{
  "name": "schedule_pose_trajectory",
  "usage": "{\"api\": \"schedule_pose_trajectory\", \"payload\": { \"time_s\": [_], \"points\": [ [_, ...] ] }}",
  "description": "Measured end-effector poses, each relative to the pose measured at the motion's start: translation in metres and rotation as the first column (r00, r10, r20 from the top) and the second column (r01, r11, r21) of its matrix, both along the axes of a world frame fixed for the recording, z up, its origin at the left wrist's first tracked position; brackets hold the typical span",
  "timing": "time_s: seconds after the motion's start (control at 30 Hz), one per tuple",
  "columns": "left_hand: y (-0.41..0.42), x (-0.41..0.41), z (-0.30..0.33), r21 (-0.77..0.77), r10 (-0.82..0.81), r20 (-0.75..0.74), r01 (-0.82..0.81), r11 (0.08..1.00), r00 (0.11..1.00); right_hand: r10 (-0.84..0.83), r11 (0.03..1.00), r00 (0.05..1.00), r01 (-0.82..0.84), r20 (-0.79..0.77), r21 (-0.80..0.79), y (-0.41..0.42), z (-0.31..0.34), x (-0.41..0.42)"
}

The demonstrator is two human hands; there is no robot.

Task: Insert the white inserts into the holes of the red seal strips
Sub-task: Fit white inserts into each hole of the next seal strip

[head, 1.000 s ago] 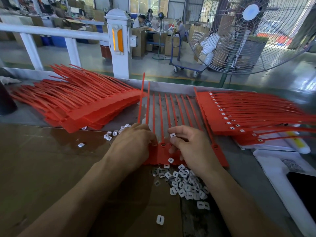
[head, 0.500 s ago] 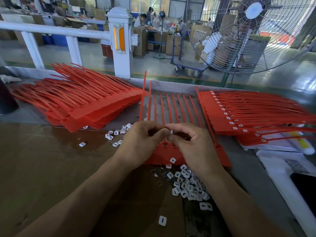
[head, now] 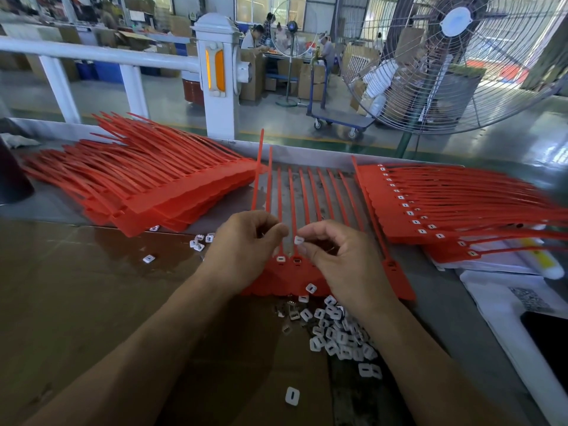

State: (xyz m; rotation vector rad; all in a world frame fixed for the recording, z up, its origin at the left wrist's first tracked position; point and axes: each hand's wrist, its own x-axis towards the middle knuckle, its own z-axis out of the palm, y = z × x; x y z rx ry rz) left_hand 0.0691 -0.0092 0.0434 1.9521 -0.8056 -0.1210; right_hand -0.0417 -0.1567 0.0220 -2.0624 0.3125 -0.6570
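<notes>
Over the bench (head: 92,287), our right hand (head: 341,259) pinches a white insert (head: 299,240) above the red seal strip (head: 295,265); our left hand (head: 246,244) is curled, contents indiscernible. Loose inserts (head: 338,333) lie beside.

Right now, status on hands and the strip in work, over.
Right hand pinches a white insert above the red seal strips. Left hand curled beside it, contents hidden. One insert seated. Nothing blocking.

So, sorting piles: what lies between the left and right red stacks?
Head view: the seal strip sheet under both hands, on the grey table.
</notes>
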Motion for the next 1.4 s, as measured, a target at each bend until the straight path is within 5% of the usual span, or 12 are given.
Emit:
{"api": "schedule_pose_trajectory", "payload": {
  "time_s": [0.17, 0.6, 0.87, 1.23, 1.4],
  "points": [
    [0.005, 0.010, -0.005, 0.293, 0.119, 0.344, -0.226, 0.929, 0.931, -0.097, 0.983, 0.976, 0.064, -0.196, -0.170, -0.002, -0.005, 0.005],
    [0.002, 0.004, -0.009, 0.433, 0.017, 0.277, -0.141, 0.890, 0.961, -0.087, 0.986, 0.958, 0.044, -0.275, -0.161, -0.003, -0.002, 0.006],
    [0.001, 0.005, -0.010, 0.450, 0.000, 0.255, -0.118, 0.885, 0.967, -0.065, 0.933, 0.956, -0.044, -0.288, -0.357, -0.004, 0.004, -0.001],
    [-0.001, 0.007, -0.014, 0.441, 0.025, 0.253, -0.138, 0.887, 0.967, -0.200, 0.587, 0.874, -0.255, -0.443, -0.768, 0.018, 0.025, -0.001],
    [0.000, 0.006, -0.013, 0.440, 0.016, 0.243, -0.125, 0.889, 0.970, -0.106, 0.717, 0.889, -0.243, -0.447, -0.654, 0.002, 0.022, -0.006]
  ]
}}
